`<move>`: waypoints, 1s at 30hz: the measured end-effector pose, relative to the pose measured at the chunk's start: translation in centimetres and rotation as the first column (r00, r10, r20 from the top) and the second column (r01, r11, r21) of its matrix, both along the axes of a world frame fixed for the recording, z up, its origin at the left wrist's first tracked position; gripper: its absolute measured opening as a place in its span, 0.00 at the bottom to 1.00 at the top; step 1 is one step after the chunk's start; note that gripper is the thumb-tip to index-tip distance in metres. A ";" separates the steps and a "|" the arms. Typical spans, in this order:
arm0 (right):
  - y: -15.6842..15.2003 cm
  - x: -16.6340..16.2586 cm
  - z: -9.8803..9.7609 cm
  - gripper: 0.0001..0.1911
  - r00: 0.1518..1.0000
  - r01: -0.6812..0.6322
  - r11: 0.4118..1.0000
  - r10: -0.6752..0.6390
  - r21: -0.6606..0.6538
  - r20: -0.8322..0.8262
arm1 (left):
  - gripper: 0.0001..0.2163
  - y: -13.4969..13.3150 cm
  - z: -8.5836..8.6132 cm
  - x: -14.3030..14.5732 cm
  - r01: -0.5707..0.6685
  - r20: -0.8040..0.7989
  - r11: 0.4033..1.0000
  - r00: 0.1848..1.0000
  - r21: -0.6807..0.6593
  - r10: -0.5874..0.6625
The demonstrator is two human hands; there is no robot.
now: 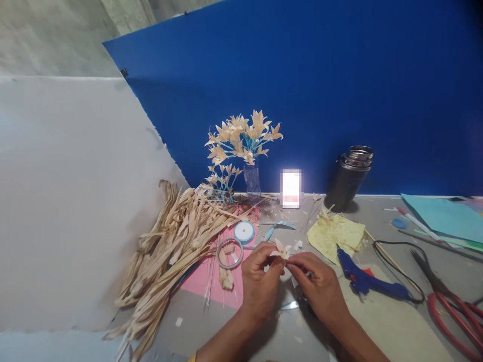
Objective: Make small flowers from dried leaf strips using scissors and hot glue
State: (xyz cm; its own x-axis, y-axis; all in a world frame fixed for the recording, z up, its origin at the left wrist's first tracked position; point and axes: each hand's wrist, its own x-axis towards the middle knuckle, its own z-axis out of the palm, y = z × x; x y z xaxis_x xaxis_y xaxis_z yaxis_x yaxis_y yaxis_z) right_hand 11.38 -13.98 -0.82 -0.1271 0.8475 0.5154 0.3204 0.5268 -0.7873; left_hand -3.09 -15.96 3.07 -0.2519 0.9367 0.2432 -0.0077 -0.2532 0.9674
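Note:
A small cream flower (280, 250) with pointed petals is held up between my two hands, low in the middle of the head view. My left hand (261, 279) pinches the flower's base from the left. From the right, my right hand (318, 281) brings thumb and fingertips together just under the petals; whatever is between them is too small to make out. Left of my hands lie a spool of light blue ribbon (244, 232) and a clear tape ring (230, 253), both on a pink sheet (196, 281).
Dried husks (166, 261) are heaped at left. Behind stand a glass vase (252, 182) of finished flowers (241, 136), a blurred bright rectangle (291, 188) and a dark flask (347, 180). A blue glue gun (372, 279) with its cable and red-handled scissors (449, 311) lie at right.

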 end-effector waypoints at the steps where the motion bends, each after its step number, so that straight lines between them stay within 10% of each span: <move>1: 0.0 0.0 0.0 0.09 1.000 0.004 1.000 -0.004 0.000 0.008 | 0.02 0.0 0.0 0.0 0.000 0.000 1.000 1.000 0.001 0.000; 30: -0.4 0.6 -0.3 0.06 0.993 0.032 0.983 -0.052 0.181 0.104 | 0.11 -0.1 1.6 -1.2 -0.023 -0.384 0.970 0.916 0.242 0.117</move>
